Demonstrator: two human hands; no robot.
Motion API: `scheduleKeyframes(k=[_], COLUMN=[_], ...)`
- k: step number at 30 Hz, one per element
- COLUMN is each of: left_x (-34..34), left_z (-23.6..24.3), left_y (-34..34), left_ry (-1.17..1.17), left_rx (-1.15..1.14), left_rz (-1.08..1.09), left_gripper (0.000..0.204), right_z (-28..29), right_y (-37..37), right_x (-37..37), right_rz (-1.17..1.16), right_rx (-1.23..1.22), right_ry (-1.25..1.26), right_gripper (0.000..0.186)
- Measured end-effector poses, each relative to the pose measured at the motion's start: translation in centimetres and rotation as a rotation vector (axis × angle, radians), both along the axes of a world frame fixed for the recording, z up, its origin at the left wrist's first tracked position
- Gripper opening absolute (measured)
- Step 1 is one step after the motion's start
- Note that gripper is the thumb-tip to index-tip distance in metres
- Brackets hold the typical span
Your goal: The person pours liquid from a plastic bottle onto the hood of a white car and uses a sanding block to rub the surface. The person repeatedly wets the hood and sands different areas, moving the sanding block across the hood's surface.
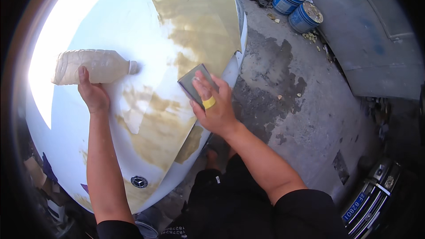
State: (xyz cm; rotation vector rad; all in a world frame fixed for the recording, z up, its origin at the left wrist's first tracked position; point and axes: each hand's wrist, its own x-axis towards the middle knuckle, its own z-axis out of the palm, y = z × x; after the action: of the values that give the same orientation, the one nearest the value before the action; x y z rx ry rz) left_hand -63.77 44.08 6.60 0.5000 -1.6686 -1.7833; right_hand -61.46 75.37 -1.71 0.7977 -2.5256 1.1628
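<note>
My left hand (94, 96) is wrapped round a clear plastic bottle (90, 66) filled with cloudy, whitish liquid. The bottle lies sideways in the grip over the white car hood (146, 26), its neck pointing right. My right hand (218, 111) grips a flat, rectangular grey-green sanding block (193, 79) at the hood's right side, fingers along its top. Around one finger is a yellow band (208, 102). Under the hands, the hood shows tan-brown filler or primer patches (152, 144) among white paint. Whether the block touches the hood I cannot tell.
A round emblem (139, 181) sits near the hood's front edge. Two blue buckets (302, 17) stand on the stained concrete floor (270, 93) at the far right, beside a grey metal panel (367, 35). Another vehicle's front (372, 199) shows at lower right.
</note>
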Motion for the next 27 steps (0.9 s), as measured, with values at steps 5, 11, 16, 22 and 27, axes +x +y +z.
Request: scheduleKeyframes(k=[5, 11, 16, 22, 27], left_x=[-0.1, -0.7, 0.1, -0.2, -0.5], left_z=[0.1, -0.1, -0.2, 0.0, -0.4], left_y=[0.1, 0.3, -0.6, -0.6, -0.7], left_ry=[-0.01, -0.032, -0.059, -0.088, -0.093], left_rx=[-0.002, -0.029, -0.05, -0.08, -0.126], left_rz=[-0.022, -0.057, -0.048, -0.077, -0.091], left_gripper=[0.062, 0.066, 0.07, 0.073, 0.074], right_z=[-0.7, -1.8, 0.0, -1.4, -1.4], right_y=[0.8, 4.0, 0.0, 3.4, 3.6], right_x=[-2.3, -13.6, 3.6, -9.7, -10.0], right_rz=[-0.103, -0.199, 0.012, -0.153, -0.138], right_rx=[-0.037, -0.095, -0.044, -0.06, -0.079], right_ry=[0.029, 0.015, -0.044, 0.055, -0.008], right_gripper=[0.053, 0.049, 0.055, 0.052, 0.053])
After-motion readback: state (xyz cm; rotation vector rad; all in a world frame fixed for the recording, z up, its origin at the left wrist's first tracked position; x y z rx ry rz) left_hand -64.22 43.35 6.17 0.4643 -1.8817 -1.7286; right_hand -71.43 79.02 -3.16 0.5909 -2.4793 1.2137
